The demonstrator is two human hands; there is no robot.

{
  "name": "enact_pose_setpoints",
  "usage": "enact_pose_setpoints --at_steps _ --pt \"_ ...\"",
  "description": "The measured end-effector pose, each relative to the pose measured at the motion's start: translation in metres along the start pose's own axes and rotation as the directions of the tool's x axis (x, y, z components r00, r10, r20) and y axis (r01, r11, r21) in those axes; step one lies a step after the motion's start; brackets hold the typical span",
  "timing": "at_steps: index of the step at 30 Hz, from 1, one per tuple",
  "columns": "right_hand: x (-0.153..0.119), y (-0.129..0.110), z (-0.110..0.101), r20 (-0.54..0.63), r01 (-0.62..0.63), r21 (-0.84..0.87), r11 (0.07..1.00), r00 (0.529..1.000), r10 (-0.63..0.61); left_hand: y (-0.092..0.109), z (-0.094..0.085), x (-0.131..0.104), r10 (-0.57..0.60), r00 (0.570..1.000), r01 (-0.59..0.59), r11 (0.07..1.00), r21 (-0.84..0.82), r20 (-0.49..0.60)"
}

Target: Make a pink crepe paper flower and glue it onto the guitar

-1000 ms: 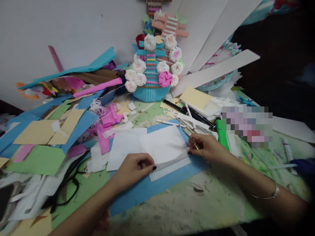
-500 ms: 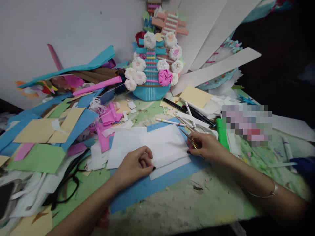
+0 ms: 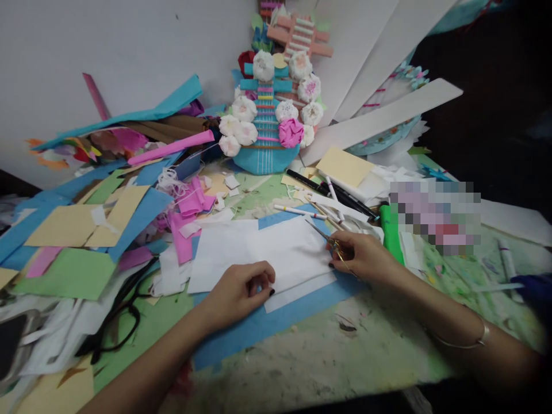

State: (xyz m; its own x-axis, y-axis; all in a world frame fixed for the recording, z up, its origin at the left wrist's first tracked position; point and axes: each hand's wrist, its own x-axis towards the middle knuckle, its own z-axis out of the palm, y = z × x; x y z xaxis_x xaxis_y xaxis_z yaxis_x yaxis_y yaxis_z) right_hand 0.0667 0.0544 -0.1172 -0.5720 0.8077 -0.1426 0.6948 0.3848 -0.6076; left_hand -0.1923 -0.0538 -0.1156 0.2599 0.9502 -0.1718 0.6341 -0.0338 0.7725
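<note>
My right hand (image 3: 366, 256) grips a small pair of scissors (image 3: 334, 244); the thin blades point up and left over the white paper's right side. The paper (image 3: 297, 247) is a thin sheet, folded over, with a crease along its near edge. My left hand (image 3: 241, 287) rests by the near-left edge of that fold, fingers loosely curled, with a gap between thumb and forefinger. Its fingertips are close to the paper, and I see nothing held in them. Another white sheet (image 3: 219, 253) lies to the left. Beneath is a blue sheet (image 3: 241, 339).
Coloured paper scraps (image 3: 64, 273), black-framed glasses (image 3: 129, 322) and a phone (image 3: 12, 345) crowd the left. Behind stands a blue paper guitar (image 3: 265, 155) with paper flowers. Several markers (image 3: 306, 179) and a green roll (image 3: 391, 233) lie to the right.
My left hand has loosened: its forefinger has lifted away from the thumb and the hand sits slightly farther right. My right hand keeps the scissors in nearly the same place.
</note>
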Motion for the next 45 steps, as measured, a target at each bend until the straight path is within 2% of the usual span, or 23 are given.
enact_pose_setpoints --at_steps 4,13,17,20,25,29,33,36,41,45 --pt "-0.001 -0.001 0.000 -0.006 -0.008 -0.017 1.000 1.000 0.008 -0.003 -0.004 0.003 0.034 0.999 -0.032 0.998 -0.055 0.040" --pt "-0.002 -0.004 0.002 -0.027 -0.031 -0.103 0.994 0.999 0.029 -0.003 -0.001 0.005 0.041 0.999 -0.040 0.998 -0.045 0.013" --pt "-0.002 -0.003 0.001 -0.028 -0.063 -0.094 0.994 0.998 0.061 -0.002 -0.001 0.003 0.080 0.997 -0.080 0.996 0.025 0.025" --pt "-0.001 -0.002 0.000 -0.032 -0.073 -0.105 0.992 0.997 0.070 -0.002 -0.001 -0.001 0.180 0.984 -0.179 0.966 0.187 0.007" --pt "-0.001 -0.004 -0.002 -0.041 -0.068 -0.147 0.987 0.997 0.063 0.002 0.005 -0.011 0.369 0.928 -0.341 0.794 0.503 0.048" --pt "-0.002 -0.006 -0.003 -0.029 -0.076 -0.160 0.984 0.997 0.072 0.007 0.021 -0.015 0.468 0.881 -0.369 0.575 0.731 0.076" --pt "-0.002 -0.008 -0.003 -0.026 -0.060 -0.163 0.985 0.998 0.057 0.011 0.038 -0.018 0.512 0.848 -0.372 0.388 0.843 0.139" --pt "-0.002 -0.009 -0.004 -0.029 -0.047 -0.157 0.986 0.999 0.043 0.019 0.047 -0.019 0.487 0.867 -0.303 0.344 0.889 0.107" --pt "-0.002 -0.007 -0.003 -0.043 -0.039 -0.158 0.987 0.999 0.032 0.037 0.054 -0.013 0.276 0.960 -0.181 0.461 0.869 0.053" --pt "-0.001 -0.004 -0.003 -0.047 -0.041 -0.167 0.985 0.998 0.033 0.041 0.054 -0.010 0.209 0.976 -0.160 0.492 0.856 0.062"
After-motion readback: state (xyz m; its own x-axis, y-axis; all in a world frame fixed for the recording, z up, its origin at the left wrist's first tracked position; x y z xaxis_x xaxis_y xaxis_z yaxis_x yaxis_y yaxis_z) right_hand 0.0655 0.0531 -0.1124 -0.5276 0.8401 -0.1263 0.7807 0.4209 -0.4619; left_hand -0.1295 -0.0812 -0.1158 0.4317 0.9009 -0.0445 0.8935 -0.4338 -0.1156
